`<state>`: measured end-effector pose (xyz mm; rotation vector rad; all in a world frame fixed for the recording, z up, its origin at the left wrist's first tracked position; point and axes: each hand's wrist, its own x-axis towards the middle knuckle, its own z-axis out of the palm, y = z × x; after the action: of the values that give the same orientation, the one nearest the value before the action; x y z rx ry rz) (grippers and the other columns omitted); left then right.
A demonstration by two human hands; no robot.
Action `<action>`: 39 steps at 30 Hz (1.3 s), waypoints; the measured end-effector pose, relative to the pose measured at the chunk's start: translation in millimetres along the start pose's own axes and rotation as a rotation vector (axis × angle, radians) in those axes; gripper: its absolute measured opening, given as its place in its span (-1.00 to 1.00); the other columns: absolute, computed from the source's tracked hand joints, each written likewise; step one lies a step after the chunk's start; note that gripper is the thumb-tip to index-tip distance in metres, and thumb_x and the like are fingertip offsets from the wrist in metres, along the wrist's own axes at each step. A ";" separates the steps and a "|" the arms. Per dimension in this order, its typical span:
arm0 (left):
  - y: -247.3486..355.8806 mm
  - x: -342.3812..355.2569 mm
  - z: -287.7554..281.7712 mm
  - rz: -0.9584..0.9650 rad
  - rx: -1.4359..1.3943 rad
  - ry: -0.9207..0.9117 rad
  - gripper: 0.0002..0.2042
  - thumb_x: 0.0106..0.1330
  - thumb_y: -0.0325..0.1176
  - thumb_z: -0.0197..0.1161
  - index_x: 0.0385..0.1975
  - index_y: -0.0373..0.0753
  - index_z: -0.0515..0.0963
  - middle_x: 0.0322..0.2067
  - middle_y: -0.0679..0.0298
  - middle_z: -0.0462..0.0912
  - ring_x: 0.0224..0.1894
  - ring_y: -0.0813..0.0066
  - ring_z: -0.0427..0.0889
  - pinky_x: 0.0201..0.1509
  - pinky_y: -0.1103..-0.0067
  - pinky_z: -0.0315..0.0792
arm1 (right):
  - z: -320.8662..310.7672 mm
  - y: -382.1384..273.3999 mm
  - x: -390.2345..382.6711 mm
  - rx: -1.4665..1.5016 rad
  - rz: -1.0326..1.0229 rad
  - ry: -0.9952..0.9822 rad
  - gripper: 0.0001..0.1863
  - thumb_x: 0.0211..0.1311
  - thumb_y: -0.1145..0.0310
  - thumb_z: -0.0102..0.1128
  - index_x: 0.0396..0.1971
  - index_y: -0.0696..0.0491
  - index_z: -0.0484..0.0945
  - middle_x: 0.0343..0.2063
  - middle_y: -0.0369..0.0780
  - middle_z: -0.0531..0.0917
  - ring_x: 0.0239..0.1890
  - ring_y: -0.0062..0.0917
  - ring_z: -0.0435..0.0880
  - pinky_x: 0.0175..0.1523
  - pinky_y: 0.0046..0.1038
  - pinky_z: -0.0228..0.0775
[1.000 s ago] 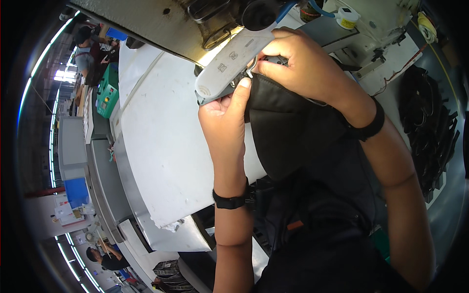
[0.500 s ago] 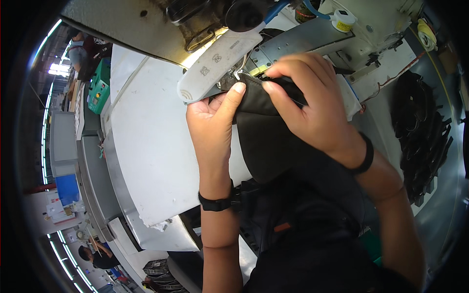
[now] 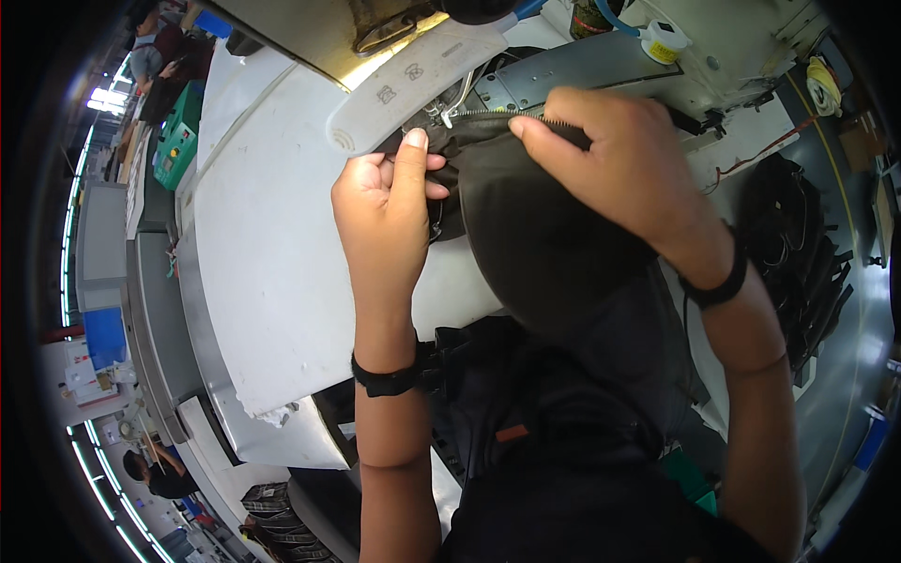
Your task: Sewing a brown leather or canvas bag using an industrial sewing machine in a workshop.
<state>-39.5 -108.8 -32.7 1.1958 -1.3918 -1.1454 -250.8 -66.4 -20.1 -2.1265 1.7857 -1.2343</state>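
My left hand [image 3: 385, 211] pinches the dark olive fabric piece [image 3: 540, 235] just left of the needle area [image 3: 443, 114], its thumb uppermost. My right hand [image 3: 629, 169] grips the zippered top edge [image 3: 558, 123] of the same piece further right, thumb and forefinger on it; its other fingertips are hidden. The fabric hangs over the white worktable [image 3: 272, 235] toward my lap. A pale guard bar [image 3: 404, 75] of the sewing machine lies above my left hand, and a metal plate [image 3: 563, 70] is behind the zipper.
A pile of dark pieces [image 3: 779, 235] lies at the right. A round white device [image 3: 662, 42] with a blue tube sits at the back. Two co-workers [image 3: 164, 56] [image 3: 160, 469] are at benches on the far left, near a green case [image 3: 176, 141].
My right hand has left the needle area and moved right along the zipper, exposing more of its teeth. My left hand and much of the scene now appear further left in the picture.
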 end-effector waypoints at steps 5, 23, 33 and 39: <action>-5.9 0.8 3.2 0.067 -0.067 -0.008 -0.74 0.48 -0.34 0.30 -0.11 -0.48 0.61 -0.34 0.20 0.75 -0.33 0.63 0.65 -0.25 0.65 0.51 | -6.8 9.5 27.6 -0.181 -0.107 -0.081 -0.59 0.22 0.13 0.37 -0.66 0.13 0.54 -0.68 -0.06 0.57 -0.57 -0.10 0.61 -0.41 -0.17 0.41; -17.4 20.4 -12.2 0.056 -0.169 -0.128 -0.55 0.29 -0.43 0.50 0.13 -0.50 0.57 -0.29 0.15 0.74 -0.36 0.52 0.69 -0.22 0.61 0.58 | -8.1 8.1 25.6 -0.102 0.052 -0.137 -0.52 0.26 0.05 0.37 -0.63 0.14 0.52 -0.67 -0.07 0.53 -0.56 -0.13 0.55 -0.41 -0.17 0.33; -14.9 23.1 -13.2 0.066 -0.137 -0.159 -0.52 0.31 -0.44 0.49 0.14 -0.55 0.53 -0.30 0.16 0.73 -0.39 0.54 0.65 -0.25 0.63 0.54 | -9.7 13.7 31.9 -0.076 0.044 -0.182 -0.53 0.21 0.07 0.37 -0.63 0.19 0.56 -0.70 -0.02 0.52 -0.58 -0.11 0.56 -0.40 -0.15 0.35; -17.3 25.5 -13.8 0.058 -0.155 -0.160 -0.55 0.32 -0.44 0.48 0.12 -0.53 0.54 -0.34 0.11 0.74 -0.40 0.50 0.70 -0.30 0.63 0.60 | -9.2 12.1 32.3 -0.041 0.097 -0.185 -0.49 0.26 0.07 0.39 -0.61 0.21 0.49 -0.73 -0.12 0.39 -0.64 -0.40 0.32 -0.43 -0.28 0.17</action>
<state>-25.9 -136.7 -46.1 0.9653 -1.4186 -1.3058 -266.6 -94.2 -4.2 -2.0707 1.8241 -0.9527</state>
